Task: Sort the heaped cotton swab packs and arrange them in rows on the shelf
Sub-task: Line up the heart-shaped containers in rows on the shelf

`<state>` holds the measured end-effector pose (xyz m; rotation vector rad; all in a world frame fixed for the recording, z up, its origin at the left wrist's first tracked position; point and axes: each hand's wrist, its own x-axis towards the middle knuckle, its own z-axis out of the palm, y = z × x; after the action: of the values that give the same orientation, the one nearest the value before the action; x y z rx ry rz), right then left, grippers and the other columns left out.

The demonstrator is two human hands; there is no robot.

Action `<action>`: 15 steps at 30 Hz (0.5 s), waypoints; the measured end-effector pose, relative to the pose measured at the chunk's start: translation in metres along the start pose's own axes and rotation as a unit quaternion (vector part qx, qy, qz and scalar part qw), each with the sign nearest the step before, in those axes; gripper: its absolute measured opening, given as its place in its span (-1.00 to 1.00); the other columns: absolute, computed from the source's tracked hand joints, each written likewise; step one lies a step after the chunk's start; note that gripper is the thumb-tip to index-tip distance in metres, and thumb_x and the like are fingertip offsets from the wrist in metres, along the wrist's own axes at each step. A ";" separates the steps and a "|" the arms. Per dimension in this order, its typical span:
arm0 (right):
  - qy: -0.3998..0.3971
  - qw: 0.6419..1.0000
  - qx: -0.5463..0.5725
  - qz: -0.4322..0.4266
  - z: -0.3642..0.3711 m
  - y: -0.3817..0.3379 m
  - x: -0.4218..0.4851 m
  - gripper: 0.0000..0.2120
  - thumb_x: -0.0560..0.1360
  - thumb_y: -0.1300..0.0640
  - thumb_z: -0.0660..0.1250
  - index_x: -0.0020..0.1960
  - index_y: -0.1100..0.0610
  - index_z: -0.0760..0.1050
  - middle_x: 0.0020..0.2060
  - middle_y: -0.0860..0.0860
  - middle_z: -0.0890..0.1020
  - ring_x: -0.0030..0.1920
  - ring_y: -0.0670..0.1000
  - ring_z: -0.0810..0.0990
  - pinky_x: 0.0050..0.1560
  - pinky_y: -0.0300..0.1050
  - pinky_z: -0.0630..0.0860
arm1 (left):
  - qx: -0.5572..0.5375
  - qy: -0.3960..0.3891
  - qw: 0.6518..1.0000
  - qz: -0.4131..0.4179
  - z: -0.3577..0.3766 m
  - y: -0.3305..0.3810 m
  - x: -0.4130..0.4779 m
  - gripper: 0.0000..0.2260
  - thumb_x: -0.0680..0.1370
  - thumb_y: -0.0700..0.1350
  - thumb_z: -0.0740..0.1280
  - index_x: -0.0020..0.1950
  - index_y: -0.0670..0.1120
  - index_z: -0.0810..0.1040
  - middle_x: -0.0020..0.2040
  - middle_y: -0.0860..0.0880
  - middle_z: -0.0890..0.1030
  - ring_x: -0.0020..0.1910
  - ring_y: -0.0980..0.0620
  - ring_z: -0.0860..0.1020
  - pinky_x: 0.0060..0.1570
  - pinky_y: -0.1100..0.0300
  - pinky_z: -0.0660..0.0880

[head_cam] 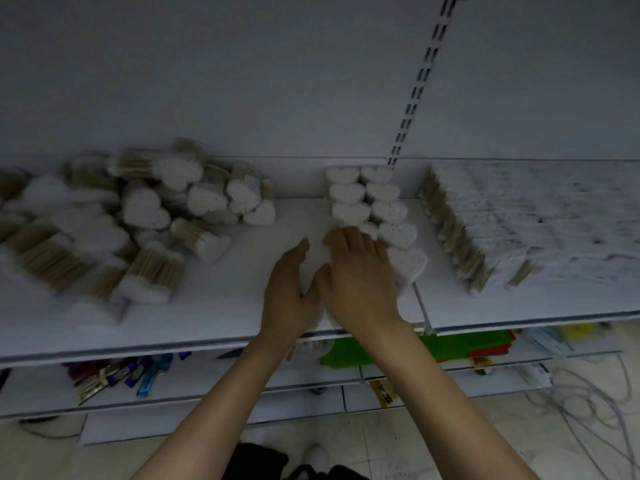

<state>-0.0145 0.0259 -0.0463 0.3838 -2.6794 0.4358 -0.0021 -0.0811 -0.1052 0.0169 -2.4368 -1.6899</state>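
— In the head view, where are the swab packs to be found?

— A loose heap of heart-shaped packs is seen on the left of the shelf, lying at all angles. In the middle, two rows have been stood cotton-face up, each pack touching the next, running from the back wall toward the front edge.

— And the hands?

— Both are set at the front end of the left row. The left hand is held with fingers straight, flat against the side, presumably so that the line is kept square. The right hand is laid over the top with fingers slightly bent. Whether a pack is pinched beneath cannot be told, since that spot is covered and blurred.

— Why there?

— The left row appears shorter than the right one, so the next pack is probably being seated there. The upright packs at right are not touched.
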 end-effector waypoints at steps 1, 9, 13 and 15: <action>-0.024 0.999 0.038 -0.006 0.003 -0.009 -0.002 -0.76 0.36 0.20 0.30 0.02 0.18 0.54 -0.12 0.10 0.60 -0.14 0.12 0.56 -0.15 -0.11 0.41 | -0.004 0.041 0.999 0.008 -0.013 -0.001 -0.006 -0.56 0.58 -0.16 0.31 0.44 -0.01 0.31 0.34 0.06 0.41 0.25 0.18 0.42 0.29 0.30 0.33; -0.156 0.958 0.207 -0.121 0.049 -0.100 0.003 -0.59 0.52 0.02 0.31 0.31 0.16 0.42 0.18 0.14 0.53 0.13 0.15 0.49 0.03 0.00 0.43 | 0.059 0.303 0.951 0.001 -0.127 -0.017 -0.068 -0.87 0.56 -0.17 0.26 0.03 0.02 0.54 -0.04 0.17 0.60 -0.11 0.21 0.55 -0.19 0.43 0.44; -0.151 0.944 0.207 -0.208 0.067 -0.135 0.019 -0.43 0.50 -0.02 0.33 0.43 0.16 0.31 0.34 0.18 0.42 0.31 0.19 0.40 0.20 0.05 0.40 | 0.039 0.362 0.931 -0.034 -0.146 -0.025 -0.090 -0.77 0.59 -0.22 0.28 0.02 0.14 0.49 -0.05 0.14 0.61 -0.12 0.18 0.57 -0.18 0.37 0.47; -0.187 0.932 0.201 -0.236 0.078 -0.149 0.021 -0.35 0.53 -0.02 0.31 0.52 0.11 0.14 0.47 0.19 0.24 0.45 0.19 0.23 0.38 0.07 0.26 | 0.034 0.371 0.927 -0.047 -0.150 -0.028 -0.091 -0.75 0.59 -0.24 0.29 0.02 0.15 0.49 -0.05 0.14 0.61 -0.13 0.16 0.57 -0.16 0.32 0.50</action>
<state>-0.0112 -0.1418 -0.0690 1.3161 -2.6957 0.8248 0.1077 -0.2205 -0.0923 0.6635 -1.9220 -1.2902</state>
